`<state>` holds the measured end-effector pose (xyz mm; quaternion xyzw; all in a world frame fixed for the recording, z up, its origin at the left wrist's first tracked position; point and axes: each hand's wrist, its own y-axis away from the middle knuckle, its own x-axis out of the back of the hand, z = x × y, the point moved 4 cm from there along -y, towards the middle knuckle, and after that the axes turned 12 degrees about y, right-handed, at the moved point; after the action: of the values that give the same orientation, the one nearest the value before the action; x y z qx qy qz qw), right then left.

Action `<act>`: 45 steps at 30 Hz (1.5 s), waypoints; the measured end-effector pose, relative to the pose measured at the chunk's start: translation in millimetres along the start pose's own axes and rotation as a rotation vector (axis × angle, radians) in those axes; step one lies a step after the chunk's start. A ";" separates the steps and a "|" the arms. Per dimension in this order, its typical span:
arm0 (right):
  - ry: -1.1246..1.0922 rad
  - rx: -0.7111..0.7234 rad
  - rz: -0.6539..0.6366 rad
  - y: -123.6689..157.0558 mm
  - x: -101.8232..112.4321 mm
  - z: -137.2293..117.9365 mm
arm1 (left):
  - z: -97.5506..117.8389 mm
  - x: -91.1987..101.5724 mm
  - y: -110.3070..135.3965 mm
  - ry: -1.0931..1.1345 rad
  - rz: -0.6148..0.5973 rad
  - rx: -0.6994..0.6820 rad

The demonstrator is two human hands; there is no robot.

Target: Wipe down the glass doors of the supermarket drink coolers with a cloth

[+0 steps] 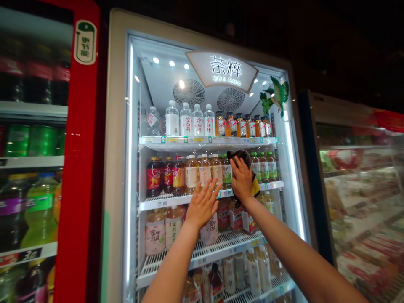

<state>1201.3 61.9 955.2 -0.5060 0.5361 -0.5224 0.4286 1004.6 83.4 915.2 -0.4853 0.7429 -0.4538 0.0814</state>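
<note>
A lit drinks fridge stands in front of me, its glass door (202,162) closed. Against that glass, at the height of the second shelf, my right hand (242,179) presses a dark cloth with a yellow side (256,188). The fingers lie over the cloth, and part of it bunches out above and beside them. Lower and to the left, my left hand (203,203) is open, palm toward the glass with its fingers spread and nothing held. Whether its palm touches the pane is hard to make out.
Behind the glass, bottles (192,168) fill several shelves. A fan-shaped lit sign (224,71) and a green bird decoration (278,93) are near the top. To the left is a red-framed drinks fridge (85,147); an open-looking chiller (360,168) stands at right.
</note>
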 end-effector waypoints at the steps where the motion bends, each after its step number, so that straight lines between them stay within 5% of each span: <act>1: 0.007 0.046 -0.019 5.4 0.5 -8.1 | -0.2 -0.1 0.2 -0.002 0.000 -0.001; 6: 0.011 0.286 -0.135 43.7 12.7 -0.8 | -0.2 3.4 -1.1 -0.014 -0.019 -0.014; 10: -0.032 0.119 -0.111 17.9 15.2 18.5 | -3.8 11.9 1.3 0.005 -0.072 -0.034; 14: -0.022 -0.066 -0.098 -14.6 9.2 -7.9 | -19.8 29.5 21.5 0.024 -0.061 -0.002; 18: 0.005 0.157 -0.188 6.3 11.5 -38.3 | -39.9 50.3 53.3 -0.007 -0.056 0.010; 21: -0.005 0.283 -0.224 25.6 17.3 -29.4 | -50.3 61.6 72.9 -0.036 -0.084 -0.048; 25: 0.000 0.073 -0.151 7.1 15.9 -16.1 | -59.2 66.4 85.6 -0.067 -0.092 -0.089; 28: 0.003 -0.041 -0.088 -8.9 12.6 -38.6 | -61.2 65.0 87.6 -0.081 -0.063 -0.094; 32: -0.016 0.207 -0.088 13.8 13.2 -71.7 | -60.1 62.9 88.0 -0.083 -0.043 -0.095; 36: -0.022 0.370 -0.092 42.1 15.9 -54.8 | -59.0 62.9 89.1 -0.086 -0.033 -0.090; 40: -0.016 0.183 -0.027 12.6 13.2 -49.9 | -58.1 62.6 90.8 -0.092 -0.030 -0.089; 43: -0.002 0.047 -0.001 -16.7 9.9 -83.3 | -57.6 61.8 91.9 -0.098 -0.040 -0.082; 45: 0.006 0.092 -0.017 -21.5 9.8 -109.7 | -57.2 61.2 92.5 -0.099 -0.049 -0.077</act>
<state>1093.8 67.3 986.8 -0.4886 0.5083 -0.5516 0.4456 881.0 79.6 897.9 -0.5281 0.7427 -0.4022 0.0879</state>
